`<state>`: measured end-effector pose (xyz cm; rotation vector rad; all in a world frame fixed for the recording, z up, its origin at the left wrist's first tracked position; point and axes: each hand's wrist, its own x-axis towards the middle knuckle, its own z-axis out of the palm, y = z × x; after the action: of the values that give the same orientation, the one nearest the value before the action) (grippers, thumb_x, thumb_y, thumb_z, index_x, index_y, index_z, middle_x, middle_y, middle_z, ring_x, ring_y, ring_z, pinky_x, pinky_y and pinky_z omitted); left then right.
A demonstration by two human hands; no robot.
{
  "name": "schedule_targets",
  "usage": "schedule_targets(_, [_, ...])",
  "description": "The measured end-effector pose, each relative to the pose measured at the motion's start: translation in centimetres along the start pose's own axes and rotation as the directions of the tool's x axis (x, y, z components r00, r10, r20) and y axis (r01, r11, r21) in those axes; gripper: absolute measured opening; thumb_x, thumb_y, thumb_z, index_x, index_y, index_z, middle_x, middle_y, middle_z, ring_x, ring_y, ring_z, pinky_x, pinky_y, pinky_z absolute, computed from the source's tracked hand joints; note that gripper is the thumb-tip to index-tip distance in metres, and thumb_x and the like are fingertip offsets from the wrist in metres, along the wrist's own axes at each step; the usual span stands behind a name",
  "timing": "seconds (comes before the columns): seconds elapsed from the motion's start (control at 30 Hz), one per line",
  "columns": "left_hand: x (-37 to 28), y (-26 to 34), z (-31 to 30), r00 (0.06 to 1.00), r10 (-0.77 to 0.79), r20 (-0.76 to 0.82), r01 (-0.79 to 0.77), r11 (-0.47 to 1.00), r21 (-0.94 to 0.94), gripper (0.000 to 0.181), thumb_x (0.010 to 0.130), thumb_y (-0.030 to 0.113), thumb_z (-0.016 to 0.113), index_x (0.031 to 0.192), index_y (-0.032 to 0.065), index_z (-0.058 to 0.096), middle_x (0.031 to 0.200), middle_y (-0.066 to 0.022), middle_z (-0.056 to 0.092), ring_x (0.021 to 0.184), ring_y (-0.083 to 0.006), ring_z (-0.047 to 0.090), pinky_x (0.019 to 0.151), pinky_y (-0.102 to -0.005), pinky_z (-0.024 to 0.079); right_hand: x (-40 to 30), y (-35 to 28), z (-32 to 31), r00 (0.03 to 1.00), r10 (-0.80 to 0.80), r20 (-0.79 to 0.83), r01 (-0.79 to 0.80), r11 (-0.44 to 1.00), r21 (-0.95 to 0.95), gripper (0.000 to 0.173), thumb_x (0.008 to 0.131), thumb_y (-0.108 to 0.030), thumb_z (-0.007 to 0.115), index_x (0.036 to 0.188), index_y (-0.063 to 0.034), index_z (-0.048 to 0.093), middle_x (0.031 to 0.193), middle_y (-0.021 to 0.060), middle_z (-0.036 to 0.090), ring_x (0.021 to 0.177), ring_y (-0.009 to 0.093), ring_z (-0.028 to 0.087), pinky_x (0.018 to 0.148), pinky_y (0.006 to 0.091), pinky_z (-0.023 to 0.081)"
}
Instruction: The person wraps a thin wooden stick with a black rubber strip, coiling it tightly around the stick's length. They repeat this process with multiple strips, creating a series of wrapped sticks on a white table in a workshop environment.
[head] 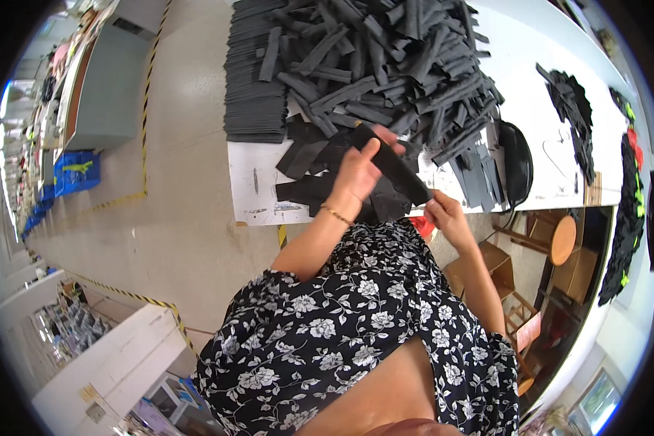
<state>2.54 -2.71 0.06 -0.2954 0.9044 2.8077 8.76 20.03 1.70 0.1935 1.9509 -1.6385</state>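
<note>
Between my two hands is a long black fabric piece (395,166), held at a slant above the table's near edge. My left hand (359,169) grips its upper part, thumb on top. The fingers of my right hand (446,215) pinch its lower right end. Flat black pieces (305,158) lie loosely spread on the white table (250,191) under my hands. Beyond them rises a large heap of folded dark grey fabric strips (392,60). A neat stack of similar strips (255,92) stands along the heap's left side.
Right of the heap lie a black pouch (515,163) and dark flat strips (477,177). Farther right is another black pile (572,114). A round wooden stool (562,240) and a cardboard box (493,267) stand below the table. Blue crates (76,173) line the aisle at left.
</note>
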Motion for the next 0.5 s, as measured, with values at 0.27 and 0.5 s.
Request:
schedule_targets(0.27, [0.0,-2.9,-1.2,0.964,-0.206,-0.171,0.164,0.959,-0.23,0.028,0.09,0.026,0.069,0.111,0.0088,0.063,0.093,-0.0069,0.067,0.084,-0.0234,0.067,0.078,-0.0396,0.057,1.7,2.2,6.1,0.925,-0.314,-0.215,0.239,0.919,-0.315,0.028,0.096,-0.003,0.047,0.122,0.0012,0.053,0.068,0.0091,0.056,0.059,0.015,0.055,0.056,0.029,0.043])
schedule_targets(0.5, [1.0,-1.3,0.4,0.973,-0.101,-0.208,0.077,0.99,-0.12,0.024,0.09,0.023,0.069,0.105,0.005,0.064,0.086,-0.0089,0.067,0.072,-0.0211,0.067,0.068,-0.0366,0.057,-0.7,1.0,6.0,0.965,-0.212,-0.152,0.145,0.921,-0.363,0.021,0.101,-0.013,0.045,0.109,0.0017,0.057,0.063,0.0077,0.051,0.056,0.016,0.05,0.054,0.0313,0.041])
